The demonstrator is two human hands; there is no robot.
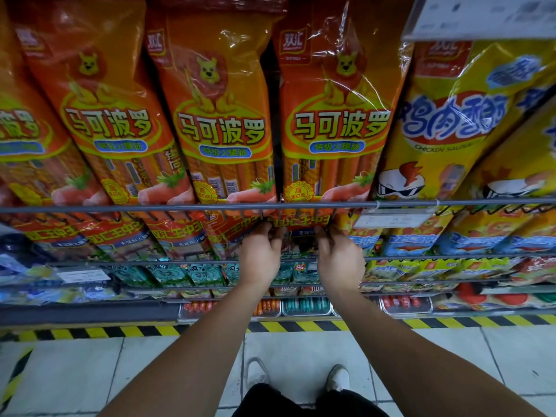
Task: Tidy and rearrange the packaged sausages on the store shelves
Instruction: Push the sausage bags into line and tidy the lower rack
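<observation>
In the head view, the left hand (pixel 261 255) and right hand (pixel 341 257) reach under the wire rail (pixel 150 208) to the second shelf. Their curled fingers grip the two sides of a red sausage pack (pixel 299 223). It stands between them, below the tall orange packs (pixel 337 115).

Head view, downward, seemingly near shelves (pixel 120 209)
</observation>
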